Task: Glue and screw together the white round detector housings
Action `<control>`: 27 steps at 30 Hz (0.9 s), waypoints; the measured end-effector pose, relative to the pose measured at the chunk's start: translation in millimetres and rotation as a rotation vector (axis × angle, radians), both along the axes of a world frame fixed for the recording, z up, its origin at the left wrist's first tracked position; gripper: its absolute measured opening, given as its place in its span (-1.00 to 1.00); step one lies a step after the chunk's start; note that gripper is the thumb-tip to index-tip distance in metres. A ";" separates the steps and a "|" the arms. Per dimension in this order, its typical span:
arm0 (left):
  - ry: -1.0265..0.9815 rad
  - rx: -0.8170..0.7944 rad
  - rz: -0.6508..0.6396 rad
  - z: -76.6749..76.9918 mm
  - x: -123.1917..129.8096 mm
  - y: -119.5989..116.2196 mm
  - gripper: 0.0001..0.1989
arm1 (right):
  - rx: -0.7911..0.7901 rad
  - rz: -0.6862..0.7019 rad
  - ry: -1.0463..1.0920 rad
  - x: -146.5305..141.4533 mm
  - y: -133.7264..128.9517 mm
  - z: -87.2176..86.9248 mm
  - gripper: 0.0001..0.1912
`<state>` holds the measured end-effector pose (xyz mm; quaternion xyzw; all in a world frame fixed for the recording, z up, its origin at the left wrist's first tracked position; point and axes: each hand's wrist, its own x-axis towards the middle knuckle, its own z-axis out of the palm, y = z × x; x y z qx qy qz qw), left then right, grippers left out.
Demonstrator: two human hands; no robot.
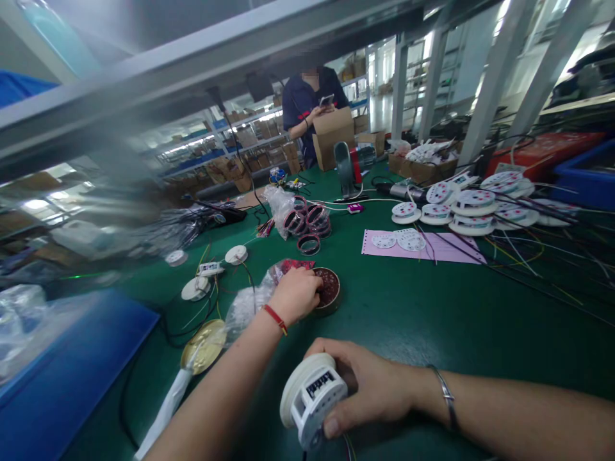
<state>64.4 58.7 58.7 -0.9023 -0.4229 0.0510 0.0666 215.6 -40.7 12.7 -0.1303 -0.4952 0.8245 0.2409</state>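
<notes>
My right hand (366,384) grips a round white plastic device (312,396) with a small labelled block on its face, held low over the green table (408,307). Thin wires trail from under the device. My left hand (296,294), a red string on its wrist, reaches forward with its fingers in a shallow round dish of small dark red parts (330,289). Clear plastic bags (250,301) lie just left of that hand. I cannot see what the fingertips pinch.
White discs (195,289) and a brass-coloured disc (204,346) lie to the left. Red-and-black rings (310,224) sit behind the dish. Stacked white round parts (473,208) and a pink sheet (446,246) are at right, with loose cables. A person stands at cardboard boxes (331,134) far back. A blue bin (57,371) is near left.
</notes>
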 end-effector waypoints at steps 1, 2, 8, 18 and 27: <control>-0.004 0.005 0.001 -0.9 0.0 0.7 -0.86 | -0.005 0.000 -0.005 0.2 -0.1 0.7 -0.31; -0.012 0.014 0.004 -1.8 -0.1 1.3 -0.84 | -0.009 -0.002 -0.009 0.4 -0.2 1.2 -0.30; -0.196 0.032 0.060 -8.1 -4.8 1.4 -0.80 | -0.016 -0.006 -0.009 0.7 -0.6 0.5 -0.30; -0.325 0.049 0.055 -7.8 -4.0 0.2 -0.76 | -0.036 -0.017 0.012 0.3 -0.2 0.9 -0.31; -0.215 0.043 0.063 -17.6 11.5 -4.0 -0.82 | -0.014 -0.012 0.017 -1.2 0.2 -0.5 -0.33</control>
